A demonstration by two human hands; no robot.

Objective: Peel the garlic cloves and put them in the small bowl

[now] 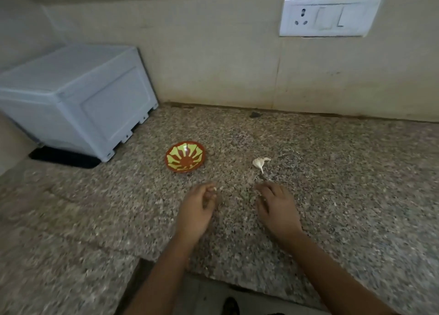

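On the speckled bench (332, 184), to the right of the small bowl (185, 156) and apart from it, lies a garlic clove (260, 162) in papery skin with a thin tail. It is probably light and firm under a dry, flaky skin that tears easily, and the tail end looks the best place to pinch. The right hand (275, 205) rests palm-down near the clove, fingers loosely spread and holding nothing. The left hand (197, 207) has its fingers curled with a pale scrap (214, 189) at their tips, but blur hides whether it is pinched. Count: one bowl with no clove showing inside, one clove on the bench, two hands.
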